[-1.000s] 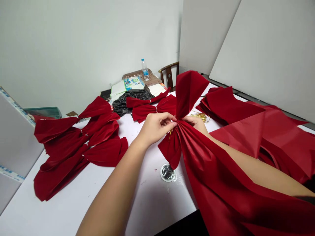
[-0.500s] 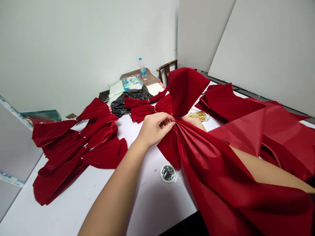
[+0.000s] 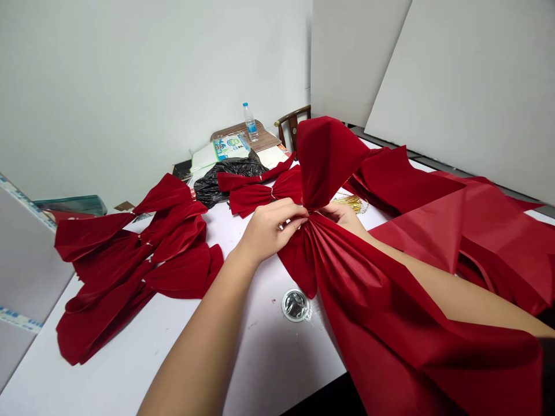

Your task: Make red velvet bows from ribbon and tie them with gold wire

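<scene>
A large piece of red velvet fabric (image 3: 359,271) is bunched into pleats at its middle, with one end standing up and the other draping toward me. My left hand (image 3: 277,225) pinches the gathered spot from the left, thumb and fingertips together. Behind the pleats, my right hand (image 3: 342,216) grips the same gather from the far side; its fingertips are partly hidden by the fabric. Just beyond it lies a bundle of gold twist ties (image 3: 353,203). A round silver-rimmed item in clear wrap (image 3: 296,305) rests on the white table (image 3: 269,346) below my hands.
At the left lies a pile of tied red fabric bows (image 3: 173,248), with more tied bows (image 3: 251,193) at the back. Loose red sheets (image 3: 498,225) are stacked to the right. A black plastic bag (image 3: 225,176), a water bottle (image 3: 250,122) and a wooden chair (image 3: 293,124) stand farther off.
My right hand has shifted slightly behind the gather, and more of its fingers and forearm show. The draped fabric end has sunk a little. My left hand keeps its pinch.
</scene>
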Motion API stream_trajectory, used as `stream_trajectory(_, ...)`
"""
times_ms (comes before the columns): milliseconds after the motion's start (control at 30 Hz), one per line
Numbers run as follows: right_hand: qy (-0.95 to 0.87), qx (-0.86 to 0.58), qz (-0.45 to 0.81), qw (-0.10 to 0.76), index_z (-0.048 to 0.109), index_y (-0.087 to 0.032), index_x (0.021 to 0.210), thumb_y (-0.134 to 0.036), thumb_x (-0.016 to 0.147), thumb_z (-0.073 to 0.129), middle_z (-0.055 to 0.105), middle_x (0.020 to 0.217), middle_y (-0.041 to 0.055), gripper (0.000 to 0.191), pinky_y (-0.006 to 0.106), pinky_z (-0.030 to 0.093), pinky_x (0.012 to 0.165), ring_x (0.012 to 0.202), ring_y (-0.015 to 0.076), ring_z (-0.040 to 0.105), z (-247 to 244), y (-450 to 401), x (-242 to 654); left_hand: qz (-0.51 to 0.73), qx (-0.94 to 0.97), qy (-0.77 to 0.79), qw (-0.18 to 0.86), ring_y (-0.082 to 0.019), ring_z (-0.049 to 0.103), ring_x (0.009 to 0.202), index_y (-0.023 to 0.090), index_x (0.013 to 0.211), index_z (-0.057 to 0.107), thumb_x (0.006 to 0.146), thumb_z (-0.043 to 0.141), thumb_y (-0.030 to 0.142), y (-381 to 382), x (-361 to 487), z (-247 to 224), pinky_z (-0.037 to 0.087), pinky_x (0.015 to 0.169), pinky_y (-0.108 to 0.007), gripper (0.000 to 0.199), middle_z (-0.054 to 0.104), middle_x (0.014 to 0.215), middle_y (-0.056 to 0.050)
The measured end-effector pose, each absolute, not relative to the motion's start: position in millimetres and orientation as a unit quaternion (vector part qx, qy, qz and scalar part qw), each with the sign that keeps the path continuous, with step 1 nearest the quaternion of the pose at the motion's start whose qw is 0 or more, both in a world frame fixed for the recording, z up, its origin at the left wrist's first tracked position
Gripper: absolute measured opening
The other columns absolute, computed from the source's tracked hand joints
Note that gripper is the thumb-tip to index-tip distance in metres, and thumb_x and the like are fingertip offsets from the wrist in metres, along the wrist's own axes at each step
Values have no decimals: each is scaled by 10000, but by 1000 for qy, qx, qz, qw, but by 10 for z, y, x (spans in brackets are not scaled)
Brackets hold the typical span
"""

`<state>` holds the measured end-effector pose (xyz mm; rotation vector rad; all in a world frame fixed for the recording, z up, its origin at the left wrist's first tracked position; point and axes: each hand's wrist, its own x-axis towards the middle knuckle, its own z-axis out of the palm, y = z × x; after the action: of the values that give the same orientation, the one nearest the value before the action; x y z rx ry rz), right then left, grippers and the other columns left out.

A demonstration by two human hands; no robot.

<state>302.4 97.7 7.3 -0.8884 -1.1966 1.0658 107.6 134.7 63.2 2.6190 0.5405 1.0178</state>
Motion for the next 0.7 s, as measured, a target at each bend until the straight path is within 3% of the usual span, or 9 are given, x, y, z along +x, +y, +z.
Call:
stream_trajectory(167,-465,-358,511,628,687,-209,883,-584,527,980,769,889,47,594,301,632,789,817,182,741,25,1017,3029,356,901,197,153,-153,675,783,200,971,744,978,627,221,1344,1072,651,525,735,-256,119,743,880,-49)
stream_trajectory(433,-491,-380,432,654,771,-209,855,-654,548,947,789,920,67,569,324,644,776,839,208,755,55,929,3000,364,888,219,177,-151,682,771,193,932,755,948,647,211,1329,1079,704,531,701,-252,110,758,882,-48)
stream_trajectory(700,-473,-387,435,661,672,-218,702,-652,457,975,771,818,43,583,329,658,676,695,192,730,107,908,2978,350,828,290,328,-177,723,728,166,863,756,845,720,222,1265,1144,749,554,633,-263,69,770,812,-57)
